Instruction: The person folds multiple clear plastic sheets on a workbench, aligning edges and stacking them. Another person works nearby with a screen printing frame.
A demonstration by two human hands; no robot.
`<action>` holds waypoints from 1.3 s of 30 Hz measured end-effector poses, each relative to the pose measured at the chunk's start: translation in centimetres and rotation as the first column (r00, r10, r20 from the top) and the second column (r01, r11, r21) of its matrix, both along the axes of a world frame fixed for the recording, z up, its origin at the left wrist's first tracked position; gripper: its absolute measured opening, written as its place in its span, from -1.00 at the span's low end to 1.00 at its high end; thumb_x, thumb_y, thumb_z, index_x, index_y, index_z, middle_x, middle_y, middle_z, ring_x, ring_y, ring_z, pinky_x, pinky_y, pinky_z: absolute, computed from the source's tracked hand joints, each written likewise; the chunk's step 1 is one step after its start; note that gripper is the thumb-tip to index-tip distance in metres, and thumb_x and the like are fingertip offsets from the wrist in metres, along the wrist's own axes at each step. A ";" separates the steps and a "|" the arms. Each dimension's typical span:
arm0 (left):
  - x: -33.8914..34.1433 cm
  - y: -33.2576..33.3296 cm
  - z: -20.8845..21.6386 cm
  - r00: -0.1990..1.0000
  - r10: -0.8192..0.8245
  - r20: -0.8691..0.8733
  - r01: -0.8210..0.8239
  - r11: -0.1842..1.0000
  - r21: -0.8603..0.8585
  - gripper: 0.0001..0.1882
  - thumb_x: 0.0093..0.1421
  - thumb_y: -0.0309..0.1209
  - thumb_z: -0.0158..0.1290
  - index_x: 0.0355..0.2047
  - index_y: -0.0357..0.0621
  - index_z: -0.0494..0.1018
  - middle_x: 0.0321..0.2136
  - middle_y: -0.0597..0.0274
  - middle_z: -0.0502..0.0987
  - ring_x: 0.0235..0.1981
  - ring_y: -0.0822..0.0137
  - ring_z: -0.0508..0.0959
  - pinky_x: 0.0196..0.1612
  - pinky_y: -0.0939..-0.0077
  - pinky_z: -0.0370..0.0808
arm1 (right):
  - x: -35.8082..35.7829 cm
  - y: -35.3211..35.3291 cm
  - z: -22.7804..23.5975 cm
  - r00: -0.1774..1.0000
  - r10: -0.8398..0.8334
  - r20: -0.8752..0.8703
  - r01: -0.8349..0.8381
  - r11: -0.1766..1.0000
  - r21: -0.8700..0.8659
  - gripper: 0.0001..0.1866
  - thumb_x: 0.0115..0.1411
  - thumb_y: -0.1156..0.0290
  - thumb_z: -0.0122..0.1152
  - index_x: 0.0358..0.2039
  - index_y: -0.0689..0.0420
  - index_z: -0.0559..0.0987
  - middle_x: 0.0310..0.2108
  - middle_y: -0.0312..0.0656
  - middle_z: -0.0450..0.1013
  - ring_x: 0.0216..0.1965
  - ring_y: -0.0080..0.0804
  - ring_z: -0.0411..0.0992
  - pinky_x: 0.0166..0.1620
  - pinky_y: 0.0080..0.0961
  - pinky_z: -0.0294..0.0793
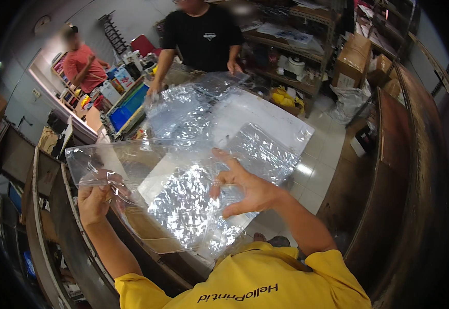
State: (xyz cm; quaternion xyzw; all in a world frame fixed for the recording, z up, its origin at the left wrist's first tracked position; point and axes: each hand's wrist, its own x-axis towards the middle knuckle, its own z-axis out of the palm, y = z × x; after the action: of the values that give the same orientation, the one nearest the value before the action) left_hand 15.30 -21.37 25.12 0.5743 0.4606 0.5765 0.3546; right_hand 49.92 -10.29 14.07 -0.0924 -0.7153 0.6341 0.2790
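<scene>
My left hand (97, 202) pinches one edge of a clear plastic sheet (101, 157), thumb in front. The sheet hangs raised and slightly bent above the table, and the fingers behind it show through. My right hand (245, 188) is at the sheet's right side with fingers spread and curved; whether a fingertip touches it I cannot tell. Beneath lies shiny crinkled clear plastic (180, 198). More clear plastic (265, 152) lies just beyond my right hand. Both rest on a white table surface (265, 110).
Across the table, a person in black (199, 38) has both hands on more clear plastic (178, 110). Another person in red (83, 67) stands far left. A blue framed screen (126, 110) leans left of the table. Shelves, cardboard boxes (351, 59) and brown panels (392, 129) line the right.
</scene>
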 end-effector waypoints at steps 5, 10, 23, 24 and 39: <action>-1.7 1.6 -1.9 0.996 0.046 -0.071 -0.060 0.976 -0.210 -0.67 0.31 -0.27 0.06 -0.16 -0.37 0.47 -0.35 -0.07 0.58 -0.61 0.26 0.55 -0.59 0.45 0.47 | 3.3 -3.5 -4.5 0.998 -0.017 0.053 0.036 0.926 -0.375 0.03 0.16 0.54 0.29 0.43 0.07 -0.22 -0.43 -0.32 0.31 -0.39 -0.59 0.29 -0.23 -0.64 0.35; -1.5 3.8 -5.7 0.999 0.028 -0.037 -0.040 0.930 -0.365 -0.67 0.27 -0.31 0.05 -0.18 -0.41 0.48 -0.47 0.04 0.56 -0.66 0.22 0.53 -0.56 0.41 0.47 | 11.1 -6.6 -7.8 0.936 -0.266 0.231 0.349 0.792 -0.500 -0.54 0.21 0.55 0.19 0.15 0.21 0.43 -0.42 -0.42 0.29 -0.48 -0.69 0.31 -0.37 -0.67 0.39; 12.0 27.5 -16.0 0.845 -0.462 -0.270 0.291 0.820 -0.492 -0.72 0.23 -0.38 0.07 -0.15 -0.36 0.44 -0.43 0.13 0.58 -0.47 0.32 0.62 -0.38 0.50 0.52 | 17.4 -5.7 -17.1 0.557 -0.769 0.314 0.700 0.232 -0.675 -0.56 0.18 0.61 0.15 0.10 0.23 0.42 -0.40 -0.38 0.30 -0.52 -0.67 0.31 -0.37 -0.56 0.53; 12.5 29.0 -19.0 0.814 -0.492 -0.309 0.239 0.768 -0.594 -0.73 0.21 -0.39 0.08 -0.16 -0.33 0.45 -0.44 0.14 0.60 -0.45 0.32 0.64 -0.36 0.52 0.52 | 17.2 -5.5 -19.6 0.534 -0.757 0.376 0.735 0.196 -0.649 -0.57 0.18 0.61 0.15 0.09 0.22 0.43 -0.41 -0.38 0.30 -0.52 -0.67 0.31 -0.35 -0.54 0.54; 14.3 29.8 -29.4 0.778 -0.201 -0.595 -0.016 0.940 -0.340 -0.61 0.23 -0.46 -0.14 0.05 -0.20 0.46 -0.19 -0.22 0.58 -0.11 -0.12 0.57 0.00 0.21 0.47 | 16.6 -9.8 -18.9 0.760 -0.605 0.237 0.511 0.332 -0.793 -0.74 0.24 0.58 0.10 -0.04 0.20 0.48 -0.37 -0.38 0.33 -0.47 -0.62 0.31 -0.17 -0.37 0.54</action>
State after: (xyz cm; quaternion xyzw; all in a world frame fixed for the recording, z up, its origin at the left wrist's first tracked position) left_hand 29.64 8.40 -4.28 0.6873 0.6110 0.2523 0.3011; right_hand 66.48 -20.07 -4.83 -0.4182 -0.2417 0.7584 0.4376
